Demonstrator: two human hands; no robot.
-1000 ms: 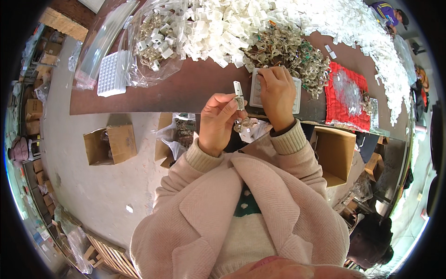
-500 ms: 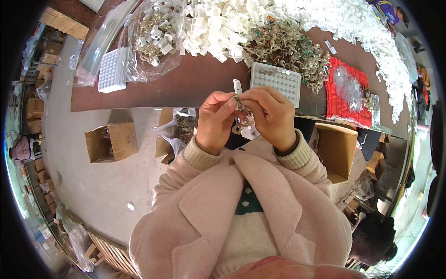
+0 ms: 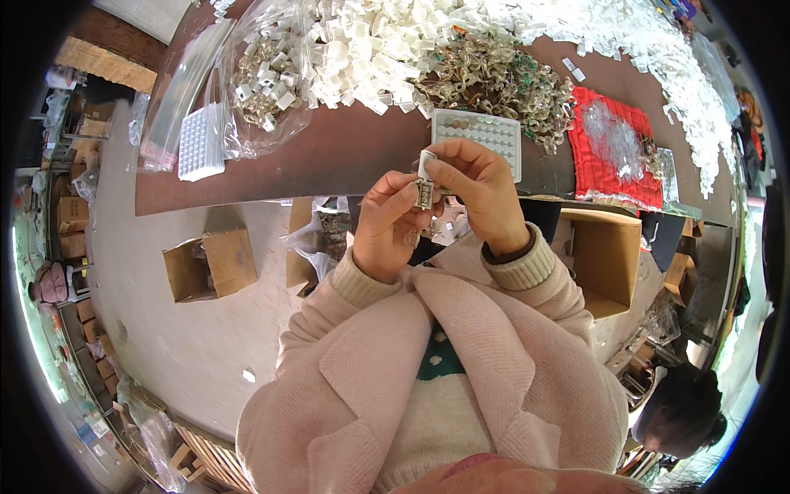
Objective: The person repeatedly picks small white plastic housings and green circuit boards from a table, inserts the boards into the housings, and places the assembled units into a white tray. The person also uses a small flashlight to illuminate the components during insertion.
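Above brown table (image 3: 346, 156), both hands' grip clamped on small part (image 3: 425, 193), white tray (image 3: 485, 136) behind

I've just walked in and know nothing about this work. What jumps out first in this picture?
First, the two hands meeting at the centre: the left hand and right hand together pinch a small metal and white part above the table edge. Behind them a huge heap of white plastic pieces covers the far side of the brown table, with a red quilted mat to the right.
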